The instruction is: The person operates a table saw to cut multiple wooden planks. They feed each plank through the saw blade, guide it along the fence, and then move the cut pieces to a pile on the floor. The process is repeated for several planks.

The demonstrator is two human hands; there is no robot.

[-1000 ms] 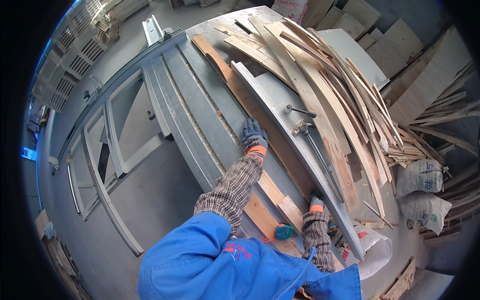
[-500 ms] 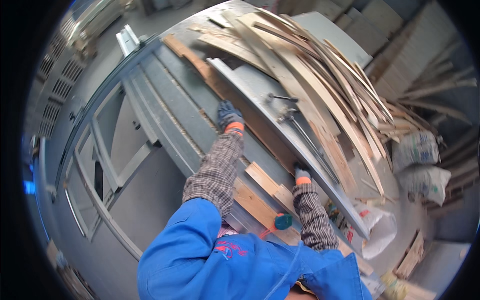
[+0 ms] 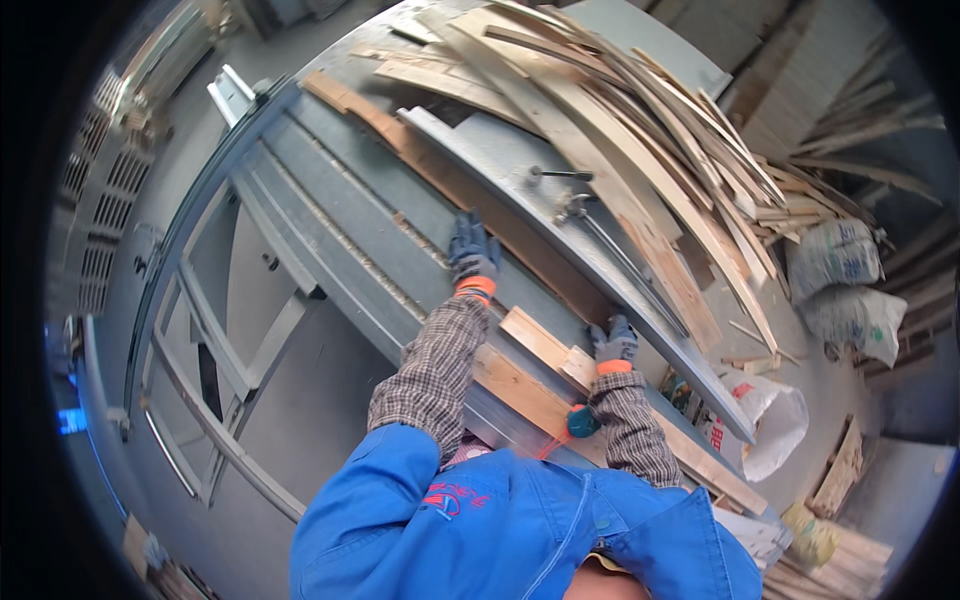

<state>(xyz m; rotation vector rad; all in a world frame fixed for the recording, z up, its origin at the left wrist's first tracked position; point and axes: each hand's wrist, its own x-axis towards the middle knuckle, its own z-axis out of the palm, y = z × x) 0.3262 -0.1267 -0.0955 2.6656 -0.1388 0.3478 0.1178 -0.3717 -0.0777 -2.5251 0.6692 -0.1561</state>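
A long brown wooden board (image 3: 540,258) lies along a straight metal fence (image 3: 665,348) on a grey slotted machine table (image 3: 345,205). My left hand (image 3: 474,252), in a grey glove with an orange cuff, rests with fingers stretched out at the board's near edge. At the board's right end is my right hand (image 3: 614,341), gloved alike, fingers apart and reaching to the board's edge. Between my forearms lie a short pale wooden piece (image 3: 535,338), a small block (image 3: 579,366) and a longer plank (image 3: 525,388). Beside my right sleeve sits a teal object (image 3: 582,421) with orange cord.
Beyond the fence are a metal rod with a clamp-like head (image 3: 625,262) and a large heap of wooden strips (image 3: 640,140). White sacks (image 3: 850,320) stand at the right, with an open white bag (image 3: 775,425) nearer. A metal frame (image 3: 215,345) extends at the left.
My right hand has drawn back slightly from the board's end, and its fingers now show apart. The left hand's fingers have straightened. The whole view has shifted a little.
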